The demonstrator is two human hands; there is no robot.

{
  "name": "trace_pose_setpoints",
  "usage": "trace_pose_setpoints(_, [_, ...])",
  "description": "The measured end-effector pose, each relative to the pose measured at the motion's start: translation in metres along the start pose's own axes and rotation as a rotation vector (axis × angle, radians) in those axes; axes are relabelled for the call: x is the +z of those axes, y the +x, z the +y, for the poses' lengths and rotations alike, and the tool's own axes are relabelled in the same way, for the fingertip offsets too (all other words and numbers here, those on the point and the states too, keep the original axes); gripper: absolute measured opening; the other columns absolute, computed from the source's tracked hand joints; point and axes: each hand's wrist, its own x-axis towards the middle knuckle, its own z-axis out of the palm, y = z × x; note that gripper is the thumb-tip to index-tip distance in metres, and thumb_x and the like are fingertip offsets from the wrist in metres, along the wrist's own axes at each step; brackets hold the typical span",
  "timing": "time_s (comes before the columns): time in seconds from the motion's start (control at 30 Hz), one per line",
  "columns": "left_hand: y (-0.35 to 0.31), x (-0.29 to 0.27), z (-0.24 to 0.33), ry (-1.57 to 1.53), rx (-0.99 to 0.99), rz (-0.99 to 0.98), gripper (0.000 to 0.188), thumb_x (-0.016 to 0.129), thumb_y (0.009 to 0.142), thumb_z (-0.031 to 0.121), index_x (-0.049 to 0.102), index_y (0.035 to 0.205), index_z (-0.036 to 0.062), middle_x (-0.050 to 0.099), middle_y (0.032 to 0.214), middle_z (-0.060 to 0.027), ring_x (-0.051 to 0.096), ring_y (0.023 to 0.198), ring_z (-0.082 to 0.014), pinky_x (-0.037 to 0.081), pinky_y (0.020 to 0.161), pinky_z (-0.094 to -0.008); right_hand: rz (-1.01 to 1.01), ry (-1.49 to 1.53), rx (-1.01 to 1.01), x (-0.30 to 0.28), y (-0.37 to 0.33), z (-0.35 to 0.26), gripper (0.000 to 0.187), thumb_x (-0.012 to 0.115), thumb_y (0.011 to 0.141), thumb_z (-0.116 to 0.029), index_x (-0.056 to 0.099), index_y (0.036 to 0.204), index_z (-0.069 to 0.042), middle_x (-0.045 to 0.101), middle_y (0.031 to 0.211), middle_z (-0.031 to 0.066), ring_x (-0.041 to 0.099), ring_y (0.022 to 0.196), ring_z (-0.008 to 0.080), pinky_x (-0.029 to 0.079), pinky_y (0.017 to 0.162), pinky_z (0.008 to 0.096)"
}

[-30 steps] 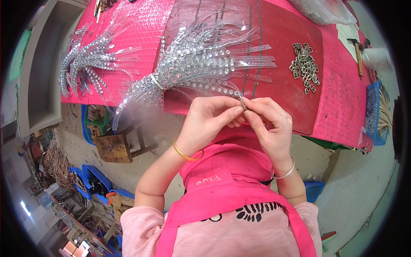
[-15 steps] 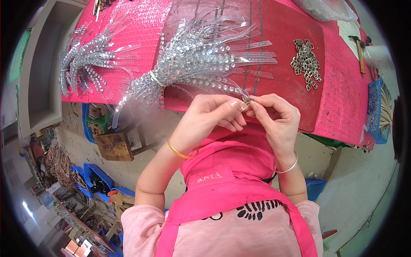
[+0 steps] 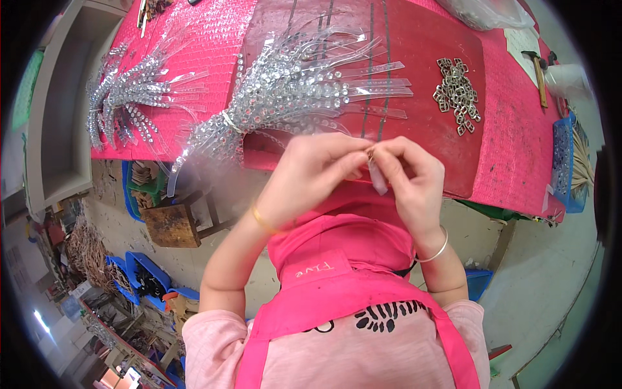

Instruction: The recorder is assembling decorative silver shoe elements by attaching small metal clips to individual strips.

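Observation:
Both my hands meet at the near edge of the table, fingertips together. My left hand (image 3: 315, 163) is closed, its thumb and forefinger pinching a rhinestone-studded clear plastic strap, mostly hidden by the fingers. With thumb and fingers my right hand (image 3: 413, 178) grips the same piece at a small metal buckle (image 3: 370, 154), only partly visible. A clear strap end (image 3: 377, 178) hangs down between the hands. Just beyond my left hand lies a large tied bundle of rhinestone straps (image 3: 259, 107). A pile of silver buckles (image 3: 457, 91) rests farther right.
A second strap bundle (image 3: 123, 97) lies on the pink table cover (image 3: 223, 39). Right of the dark red mat (image 3: 427, 39) are a hammer (image 3: 539, 78) and a blue basket (image 3: 570, 168). A wooden stool (image 3: 172, 225) and blue bins (image 3: 146, 275) stand below left.
The clear strap end now hangs down between my hands, where earlier it was held at my left fingertips. My fingers have closed more tightly around the buckle, and both hands have shifted slightly.

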Motion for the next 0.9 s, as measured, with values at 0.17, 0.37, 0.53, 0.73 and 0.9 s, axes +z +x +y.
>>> trace_pose_setpoints(0.17, [0.009, 0.0, 0.002, -0.056, -0.274, -0.156, 0.015, 0.061, 0.076, 0.006, 0.062, 0.087, -0.0039, 0.061, 0.068, -0.0138, 0.06, 0.057, -0.0171, 0.047, 0.053, -0.0268, -0.063, 0.527, 0.171, -0.003, 0.007, 0.016, 0.012, 0.056, 0.083, -0.008, 0.057, 0.088, 0.004, 0.059, 0.072, 0.0069, 0.053, 0.053, 0.0088, 0.044, 0.05, 0.0193])
trace_pose_setpoints(0.37, [0.009, 0.005, -0.008, 0.212, -0.039, 0.017, 0.011, 0.062, 0.073, 0.004, 0.063, 0.082, -0.0022, 0.061, 0.069, -0.0165, 0.062, 0.059, -0.021, 0.046, 0.052, -0.0282, 0.094, 0.739, 0.184, 0.014, 0.003, -0.002, 0.017, 0.054, 0.083, -0.004, 0.052, 0.099, 0.001, 0.059, 0.075, 0.0087, 0.056, 0.054, 0.0144, 0.048, 0.056, 0.0252])
trace_pose_setpoints(0.53, [0.009, 0.014, -0.006, 0.146, -0.1, 0.088, 0.01, 0.062, 0.071, 0.002, 0.063, 0.08, -0.0026, 0.061, 0.069, -0.0159, 0.062, 0.059, -0.0243, 0.047, 0.053, -0.0286, -0.057, 0.955, 0.265, 0.006, 0.007, 0.018, 0.006, 0.056, 0.083, -0.007, 0.053, 0.079, -0.004, 0.053, 0.061, 0.0036, 0.047, 0.044, 0.0093, 0.037, 0.043, 0.0219])
trace_pose_setpoints(0.73, [0.005, 0.023, -0.017, 0.259, 0.118, 0.146, 0.011, 0.063, 0.071, 0.001, 0.062, 0.082, -0.0005, 0.061, 0.07, -0.0138, 0.061, 0.06, -0.0233, 0.047, 0.052, -0.0284, 0.057, 0.813, 0.229, 0.01, 0.006, 0.019, 0.011, 0.056, 0.084, -0.009, 0.049, 0.077, -0.005, 0.05, 0.061, 0.0003, 0.038, 0.039, 0.004, 0.027, 0.036, 0.0181])
trace_pose_setpoints(0.9, [0.001, 0.031, -0.018, 0.332, 0.27, 0.199, 0.013, 0.063, 0.07, 0.0, 0.061, 0.083, 0.0008, 0.06, 0.069, -0.011, 0.059, 0.058, -0.0228, 0.046, 0.05, -0.0289, 0.178, 0.582, 0.045, 0.021, 0.0, 0.024, 0.013, 0.058, 0.084, -0.011, 0.048, 0.08, -0.004, 0.049, 0.063, -0.0014, 0.036, 0.041, 0.0015, 0.025, 0.036, 0.0164])
